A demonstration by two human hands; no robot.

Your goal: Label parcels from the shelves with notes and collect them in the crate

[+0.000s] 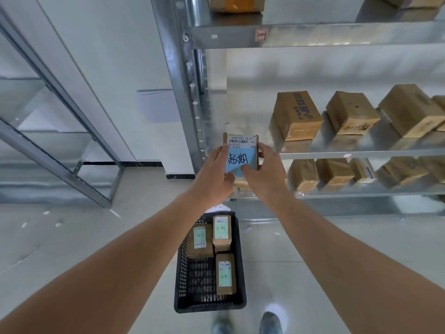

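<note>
Both my hands hold a small cardboard parcel (pixel 240 141) up in front of the metal shelf. It carries a white barcode label at its top and a blue note (pixel 240 161) with black handwriting below. My left hand (pixel 216 169) grips the parcel's left edge. My right hand (pixel 262 165) grips its right edge, with the thumb pressed on the note's lower right. Below on the floor stands a black slatted crate (pixel 183 273) with three brown parcels (pixel 222 233) in it, each bearing a pale green note.
Metal shelving (pixel 313 34) fills the right side. Several brown parcels (pixel 297 115) sit on its middle and lower shelves. A second metal rack frame (pixel 60 145) stands at the left. My shoes (pixel 271 321) are just behind the crate on the grey floor.
</note>
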